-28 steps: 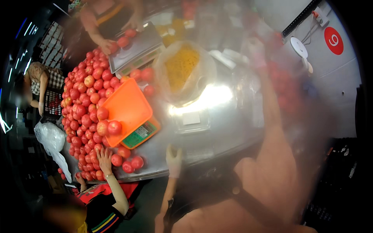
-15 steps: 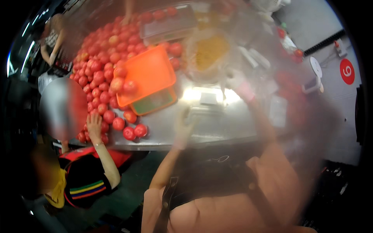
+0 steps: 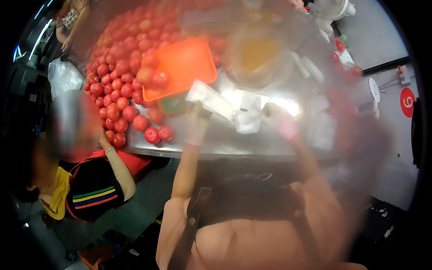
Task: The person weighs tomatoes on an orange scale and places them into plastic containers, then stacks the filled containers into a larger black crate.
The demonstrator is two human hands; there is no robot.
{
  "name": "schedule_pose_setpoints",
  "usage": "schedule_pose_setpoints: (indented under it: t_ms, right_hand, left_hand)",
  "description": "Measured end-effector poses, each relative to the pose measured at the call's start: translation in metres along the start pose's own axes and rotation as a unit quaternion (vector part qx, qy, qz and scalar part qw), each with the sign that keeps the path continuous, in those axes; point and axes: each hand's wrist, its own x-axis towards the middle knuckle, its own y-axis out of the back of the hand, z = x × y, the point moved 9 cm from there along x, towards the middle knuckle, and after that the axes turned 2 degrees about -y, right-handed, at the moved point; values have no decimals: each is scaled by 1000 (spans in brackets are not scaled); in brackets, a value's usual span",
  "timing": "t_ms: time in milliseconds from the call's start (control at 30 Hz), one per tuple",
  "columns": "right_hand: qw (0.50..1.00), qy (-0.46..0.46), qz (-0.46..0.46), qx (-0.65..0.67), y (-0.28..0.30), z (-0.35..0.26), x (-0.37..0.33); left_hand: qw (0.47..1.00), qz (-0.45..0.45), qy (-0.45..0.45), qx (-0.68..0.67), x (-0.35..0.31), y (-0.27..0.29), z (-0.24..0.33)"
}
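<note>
A haze over the head view blurs both hands. My left hand (image 3: 198, 120), in a pale glove with a pink cuff, is closed on the lower side of a long white folded piece (image 3: 210, 100), paper or thin plastic. My right hand (image 3: 273, 118), gloved the same way, is closed at the edge of a second crumpled white piece (image 3: 249, 119). Whether the two pieces are joined I cannot tell. Both are over the shiny metal table (image 3: 216, 143). Left of them stands an orange tray (image 3: 186, 63), with red tomatoes (image 3: 118, 96) heaped around it.
Beyond my hands sits a hazy clear tub (image 3: 258, 54) with yellow-orange contents. White packets (image 3: 310, 67) lie to its right. At the left, a co-worker's arm (image 3: 120, 173) reaches to the tomatoes, and a clear plastic bag (image 3: 64, 77) is behind. A white fan (image 3: 335, 9) stands at far right.
The white pieces now show between my hands. My left hand has moved up and left, my right hand down toward the table's front. The co-worker's hand is now largely hidden.
</note>
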Motion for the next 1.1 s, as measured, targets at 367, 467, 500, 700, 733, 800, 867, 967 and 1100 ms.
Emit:
schedule_pose_setpoints:
  t_ms: [367, 467, 500, 700, 733, 800, 867, 967, 1100]
  right_hand:
    - [984, 10, -134, -116, -46, 14, -42]
    - [986, -7, -49, -158, 39, -29, -43]
    - [986, -3, -50, -157, 36, -31, -39]
    - [895, -6, -359, -265, -111, 26, -40]
    - [889, 4, -370, -269, -119, 27, -45]
    - [959, 105, -231, -123, -99, -16, -45]
    - [944, -23, -328, -7, -52, -34, -42]
    - [931, -158, -278, 178, -16, 7, -27]
    - [983, -171, -45, 43, 30, 85, 0]
  left_hand:
    - [991, -27, -134, 15, 18, -24, 63]
    - [988, -83, -129, -23, 11, -85, 74]
    - [986, -112, -114, -44, 11, -100, 72]
    - [985, -165, 4, -44, 51, -137, -31]
    - [985, -167, 26, -44, 54, -141, -49]
    - [973, -190, 94, 93, 52, -139, -88]
    - [914, -192, 35, 355, 38, -133, -81]
    - [830, -78, -108, 541, 7, -46, -46]
    - [768, 7, -81, 636, -49, 23, -24]
